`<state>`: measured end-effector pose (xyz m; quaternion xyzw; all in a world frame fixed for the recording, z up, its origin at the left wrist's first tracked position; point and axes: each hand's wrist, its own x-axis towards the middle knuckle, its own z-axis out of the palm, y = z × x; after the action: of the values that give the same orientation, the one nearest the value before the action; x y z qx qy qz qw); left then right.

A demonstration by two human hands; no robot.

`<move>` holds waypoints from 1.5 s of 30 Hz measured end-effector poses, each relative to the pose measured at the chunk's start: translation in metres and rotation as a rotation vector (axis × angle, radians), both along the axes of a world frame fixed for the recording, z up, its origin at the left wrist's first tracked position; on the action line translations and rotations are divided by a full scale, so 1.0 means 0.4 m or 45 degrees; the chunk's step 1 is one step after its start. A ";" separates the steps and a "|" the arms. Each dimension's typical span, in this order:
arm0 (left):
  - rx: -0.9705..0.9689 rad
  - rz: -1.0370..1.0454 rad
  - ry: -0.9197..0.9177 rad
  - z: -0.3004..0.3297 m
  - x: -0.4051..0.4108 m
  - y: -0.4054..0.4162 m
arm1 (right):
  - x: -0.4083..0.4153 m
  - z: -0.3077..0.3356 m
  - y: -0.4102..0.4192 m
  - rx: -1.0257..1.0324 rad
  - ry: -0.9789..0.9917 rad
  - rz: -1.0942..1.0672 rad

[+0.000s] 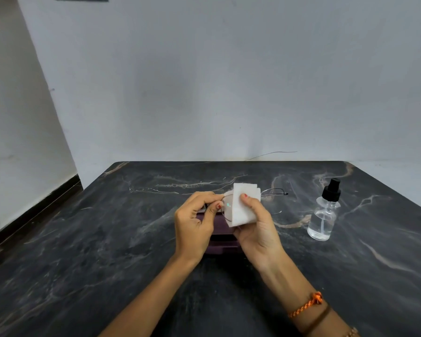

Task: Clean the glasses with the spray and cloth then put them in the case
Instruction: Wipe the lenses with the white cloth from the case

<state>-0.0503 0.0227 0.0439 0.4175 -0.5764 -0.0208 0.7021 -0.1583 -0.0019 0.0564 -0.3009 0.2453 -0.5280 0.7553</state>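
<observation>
dark marbled table (107, 239) against pale wall (204, 81).

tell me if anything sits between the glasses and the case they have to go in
Nothing visible does. The glasses are held just above the dark case, with only the left hand, right hand and cloth over it.

**Colours on the dark marble table**

The table (107, 239) is black-grey with pale tan marble veins. On it, the cloth (241, 207) is white, the glasses (274, 190) thin, dark-rimmed. The spray bottle (322, 220) is clear with a black cap. The case (223, 239) is dark purple. Fingernails are red; the wrist bands (306, 305) orange and brown. Behind the table, the wall (204, 81) is pale grey.
</observation>
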 end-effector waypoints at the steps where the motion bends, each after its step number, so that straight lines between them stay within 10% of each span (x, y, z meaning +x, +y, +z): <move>1: 0.002 -0.007 0.004 -0.001 -0.001 -0.001 | 0.001 0.001 0.000 0.007 -0.036 -0.005; 16: -0.011 -0.036 -0.033 0.005 -0.002 0.004 | -0.034 0.001 -0.021 -0.432 0.323 -0.033; 33: -0.025 -0.132 -0.041 -0.006 -0.011 0.004 | -0.016 0.000 -0.007 -0.173 -0.062 -0.017; 45: -0.010 -0.091 -0.101 0.000 0.003 -0.003 | -0.027 0.002 -0.018 -0.396 0.289 0.031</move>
<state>-0.0492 0.0216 0.0439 0.3946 -0.6184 -0.0272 0.6791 -0.1693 -0.0091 0.0572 -0.4745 0.2409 -0.5129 0.6736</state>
